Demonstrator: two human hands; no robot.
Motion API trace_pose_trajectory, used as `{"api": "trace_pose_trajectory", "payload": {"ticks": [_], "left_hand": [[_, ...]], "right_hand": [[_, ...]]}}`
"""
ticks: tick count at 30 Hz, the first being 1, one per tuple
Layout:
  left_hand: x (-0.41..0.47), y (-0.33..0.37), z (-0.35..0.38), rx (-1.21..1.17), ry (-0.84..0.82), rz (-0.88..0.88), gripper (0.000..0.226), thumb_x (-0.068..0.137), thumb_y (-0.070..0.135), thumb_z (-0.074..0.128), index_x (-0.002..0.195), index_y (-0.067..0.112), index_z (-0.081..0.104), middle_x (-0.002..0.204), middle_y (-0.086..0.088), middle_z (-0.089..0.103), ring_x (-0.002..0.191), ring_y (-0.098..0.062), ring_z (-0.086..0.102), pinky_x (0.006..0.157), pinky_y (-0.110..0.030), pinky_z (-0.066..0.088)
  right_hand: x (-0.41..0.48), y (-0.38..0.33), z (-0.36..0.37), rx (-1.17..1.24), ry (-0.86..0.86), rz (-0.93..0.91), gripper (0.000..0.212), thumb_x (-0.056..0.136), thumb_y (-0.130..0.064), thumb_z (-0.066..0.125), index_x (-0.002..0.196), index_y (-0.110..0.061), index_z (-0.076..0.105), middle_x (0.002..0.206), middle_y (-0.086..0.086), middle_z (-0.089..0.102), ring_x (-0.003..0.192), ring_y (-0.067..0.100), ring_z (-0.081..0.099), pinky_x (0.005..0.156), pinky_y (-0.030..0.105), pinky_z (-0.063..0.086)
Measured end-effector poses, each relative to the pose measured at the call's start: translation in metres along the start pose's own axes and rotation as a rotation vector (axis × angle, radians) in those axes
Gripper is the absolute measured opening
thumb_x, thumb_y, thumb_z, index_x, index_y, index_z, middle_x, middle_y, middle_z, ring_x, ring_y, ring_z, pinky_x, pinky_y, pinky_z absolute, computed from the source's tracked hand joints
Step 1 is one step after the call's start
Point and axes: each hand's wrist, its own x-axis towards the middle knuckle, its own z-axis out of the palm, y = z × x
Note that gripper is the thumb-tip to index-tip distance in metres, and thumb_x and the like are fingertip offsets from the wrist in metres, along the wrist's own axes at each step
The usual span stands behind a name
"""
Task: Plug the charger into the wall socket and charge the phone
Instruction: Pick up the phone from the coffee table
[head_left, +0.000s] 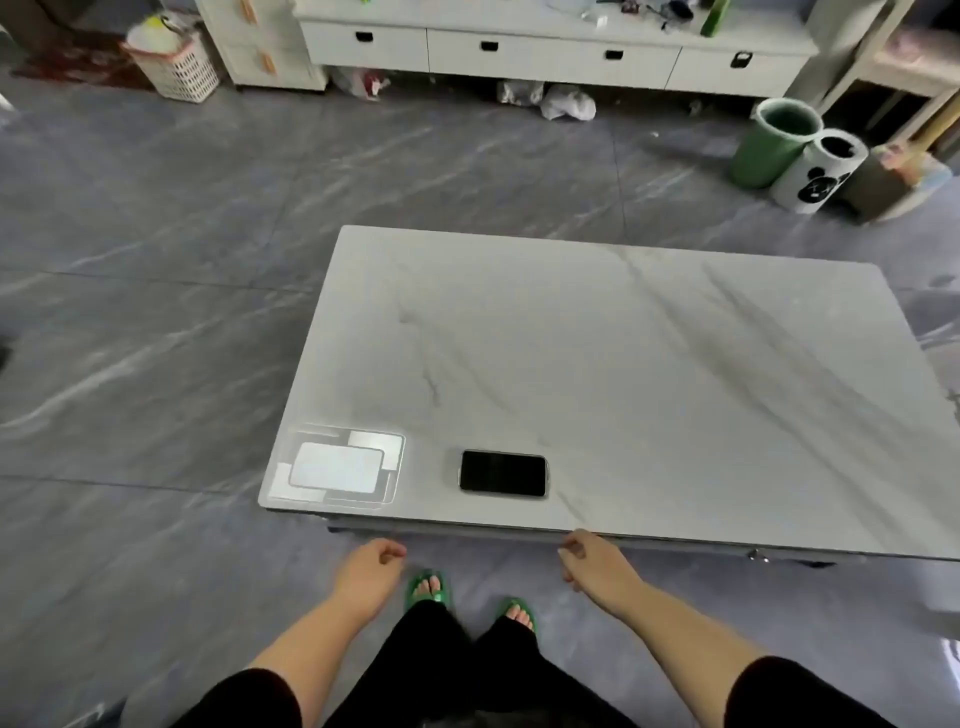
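A black phone (503, 473) lies screen-up and dark on the white marble coffee table (649, 374), near its front edge. My left hand (370, 569) hangs below the table edge, left of the phone, fingers loosely curled around nothing. My right hand (592, 560) hovers at the front edge, right of the phone and below it, fingers also curled and empty. No charger, cable or wall socket shows anywhere in view.
A bright ceiling-light reflection (337, 467) glares on the table's front-left corner. Beyond the table stand a white drawer cabinet (550, 49), a laundry basket (176, 65), a green bin (774, 143) and a panda-print bin (821, 174). Grey tiled floor (156, 312) surrounds the table.
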Motion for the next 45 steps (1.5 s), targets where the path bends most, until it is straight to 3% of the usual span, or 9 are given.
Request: {"api": "trace_pose_trajectory", "payload": {"ticks": [10,15,21,26,29,33,37,41,45], "left_hand": [[0.096,0.026,-0.031,0.099,-0.128,-0.011,0.028,0.089,0.014,0.051,0.114,0.012,0.061,0.106,-0.009,0.065,0.101,-0.025,0.061,0.082,-0.026,0.043],[0.167,0.039,-0.025,0.249,-0.166,0.047,0.035,0.088,0.019,0.048,0.121,0.016,0.057,0.124,-0.007,0.061,0.112,-0.023,0.056,0.095,-0.031,0.045],[0.234,0.039,0.017,0.66,-0.115,0.212,0.1,0.072,0.048,0.065,0.147,0.032,0.002,0.159,-0.002,-0.007,0.147,-0.034,0.0,0.115,-0.051,0.017],[0.264,0.016,0.048,0.815,-0.18,0.207,0.147,0.044,0.08,0.064,0.129,0.035,-0.047,0.134,-0.006,-0.058,0.129,-0.035,-0.048,0.104,-0.07,-0.014],[0.274,0.006,0.058,0.793,-0.186,0.179,0.151,0.039,0.082,0.064,0.125,0.035,-0.051,0.127,-0.005,-0.065,0.117,-0.032,-0.06,0.088,-0.066,-0.034],[0.28,0.0,0.065,0.797,-0.163,0.175,0.153,0.033,0.083,0.065,0.126,0.038,-0.049,0.13,-0.004,-0.063,0.118,-0.031,-0.06,0.076,-0.058,-0.047],[0.281,0.0,0.064,0.803,-0.173,0.17,0.155,0.031,0.082,0.065,0.127,0.038,-0.048,0.131,-0.003,-0.063,0.118,-0.031,-0.06,0.079,-0.059,-0.045],[0.279,0.008,0.058,0.825,-0.242,0.153,0.156,0.032,0.077,0.069,0.119,0.039,-0.054,0.122,-0.002,-0.069,0.11,-0.03,-0.065,0.088,-0.067,-0.033],[0.263,0.026,0.033,0.85,-0.295,0.2,0.139,0.051,0.067,0.07,0.136,0.038,-0.036,0.147,-0.004,-0.046,0.139,-0.033,-0.036,0.109,-0.068,0.005]], "right_hand": [[0.061,-0.057,-0.004,0.001,0.053,0.169,0.015,0.092,-0.029,0.048,0.09,-0.024,0.061,0.082,0.0,0.069,0.076,0.022,0.065,0.066,0.03,0.049],[0.122,-0.082,0.004,-0.143,0.06,0.177,0.024,0.092,-0.029,0.045,0.108,-0.024,0.063,0.097,0.0,0.068,0.088,0.021,0.063,0.083,0.039,0.053],[0.194,-0.07,0.031,-0.548,0.081,0.08,0.079,0.08,-0.046,0.06,0.146,-0.02,0.026,0.15,0.007,0.032,0.138,0.026,0.029,0.113,0.04,0.024],[0.224,-0.035,0.051,-0.857,-0.012,-0.06,0.122,0.066,-0.065,0.068,0.15,-0.027,-0.011,0.159,0.011,-0.008,0.147,0.03,-0.007,0.116,0.053,-0.006],[0.228,-0.022,0.051,-0.88,0.072,-0.168,0.114,0.066,-0.068,0.067,0.152,-0.028,0.004,0.159,0.015,0.008,0.145,0.037,0.01,0.116,0.058,0.002],[0.235,-0.01,0.046,-0.917,0.308,-0.425,0.102,0.05,-0.068,0.079,0.132,-0.013,0.056,0.118,0.015,0.062,0.105,0.037,0.061,0.095,0.054,0.048],[0.236,-0.014,0.046,-0.959,0.274,-0.438,0.088,0.055,-0.063,0.074,0.121,-0.007,0.059,0.105,0.013,0.062,0.09,0.033,0.061,0.079,0.046,0.051],[0.233,-0.035,0.043,-0.825,0.098,-0.094,0.082,0.06,-0.061,0.06,0.122,-0.01,0.043,0.112,0.007,0.049,0.101,0.03,0.051,0.079,0.041,0.046],[0.213,-0.051,0.032,-0.337,0.009,0.19,0.069,0.053,-0.054,0.062,0.105,-0.012,0.044,0.097,0.002,0.053,0.091,0.026,0.059,0.068,0.034,0.047]]}}
